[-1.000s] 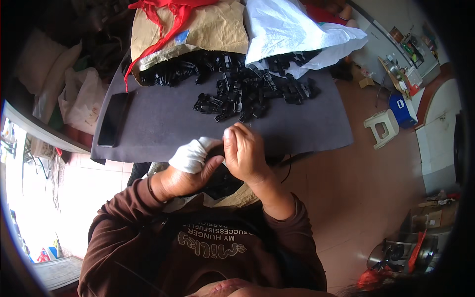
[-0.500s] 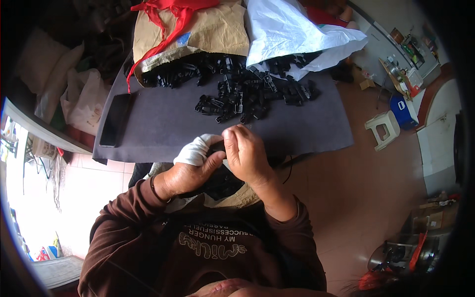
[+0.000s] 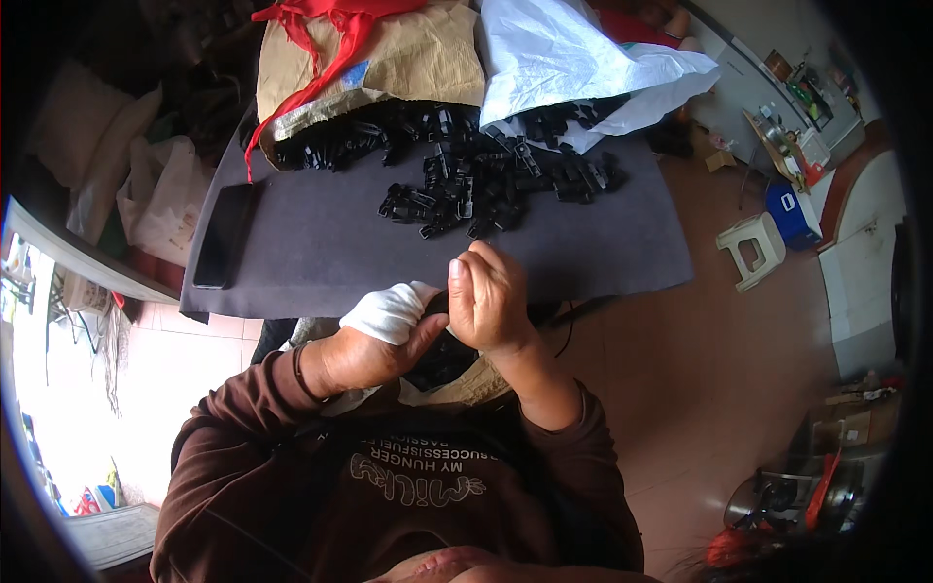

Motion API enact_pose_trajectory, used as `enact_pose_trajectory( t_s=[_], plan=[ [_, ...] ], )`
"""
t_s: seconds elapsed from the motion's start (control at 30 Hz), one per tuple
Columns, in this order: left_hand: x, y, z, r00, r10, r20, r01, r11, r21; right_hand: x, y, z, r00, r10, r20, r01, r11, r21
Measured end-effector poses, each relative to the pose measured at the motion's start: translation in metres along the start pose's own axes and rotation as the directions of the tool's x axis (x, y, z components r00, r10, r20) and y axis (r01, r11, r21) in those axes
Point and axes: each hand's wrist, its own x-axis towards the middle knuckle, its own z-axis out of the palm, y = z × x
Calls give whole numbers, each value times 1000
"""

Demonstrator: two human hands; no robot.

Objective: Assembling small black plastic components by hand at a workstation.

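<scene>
My left hand (image 3: 384, 335), its fingers wrapped in white cloth (image 3: 387, 313), is closed with the thumb pressing on a small black plastic piece (image 3: 440, 304). Against it, my right hand (image 3: 489, 299) is curled tight with the thumb up, gripping the same piece from the other side. Most of that piece is hidden by the fingers, so its exact shape cannot be made out. Just beyond my hands, a loose heap of black plastic buckle-like parts (image 3: 457, 189) lies on the grey-covered table (image 3: 321, 233).
A brown sack (image 3: 389, 58) and a white sack (image 3: 573, 73) spill black parts at the table's far side. A red cloth strip (image 3: 321, 83) hangs over the brown one. A phone (image 3: 224, 236) lies at left. On the floor at right stand a stool (image 3: 753, 251) and blue box (image 3: 792, 216).
Both hands have shifted slightly; the right hand has turned, its fingers curling tighter with the thumb upright. The white cloth now shows more fully over the left fingers.
</scene>
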Motion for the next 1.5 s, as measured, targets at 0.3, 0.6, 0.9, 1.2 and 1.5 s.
enact_pose_trajectory(
  t_s=[0.3,0.6,0.9,1.2,1.5],
  plan=[
    [7,-10,-3,997,16,-69,-19,999,-44,-5,14,10,997,79,15,-80,963,259],
    [7,-9,-57,986,-53,159,72,991,-115,8,11,-17,873,159,461,-390,795,465],
    [59,-50,-106,943,-329,43,291,881,373,7,8,-15,819,118,562,-390,832,394],
    [195,-159,-147,883,-31,-468,338,734,590,0,21,-6,893,150,424,-308,890,335],
    [257,-189,-241,897,260,-358,-19,831,557,-3,17,-3,906,151,395,-298,891,342]
  ],
)
